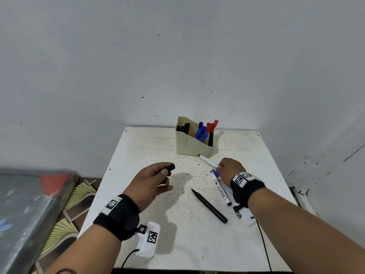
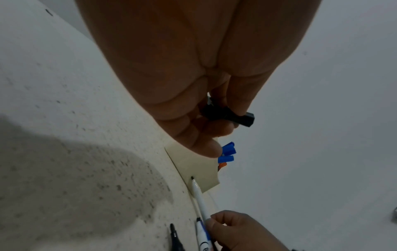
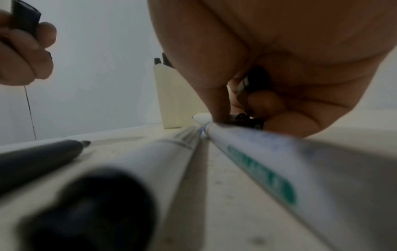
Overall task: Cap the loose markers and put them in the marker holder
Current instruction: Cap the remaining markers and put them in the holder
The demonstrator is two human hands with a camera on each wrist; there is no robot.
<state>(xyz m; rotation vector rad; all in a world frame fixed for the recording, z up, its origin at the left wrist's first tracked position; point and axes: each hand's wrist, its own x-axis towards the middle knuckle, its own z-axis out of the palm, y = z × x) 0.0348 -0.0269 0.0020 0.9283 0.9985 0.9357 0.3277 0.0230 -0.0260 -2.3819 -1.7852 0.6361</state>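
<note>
My left hand (image 1: 166, 172) hovers over the table and pinches a black cap (image 1: 170, 167) between thumb and fingers; the left wrist view shows that cap (image 2: 231, 117) too. My right hand (image 1: 223, 166) is down on the table, fingers curled round a white uncapped marker (image 1: 208, 161) whose tip lies by the foot of the cream marker holder (image 1: 192, 144). An uncapped whiteboard marker with a blue tip (image 1: 220, 189) and a black uncapped marker (image 1: 209, 206) lie loose below my right hand. Something dark sits inside my right palm (image 3: 257, 79); what it is stays unclear.
The holder stands at the back of the white speckled table (image 1: 150, 147), with black, blue and red capped markers in it. A wall rises close behind. A grey plastic-covered object (image 1: 29, 204) sits left of the table. Camera cables trail off the front edge.
</note>
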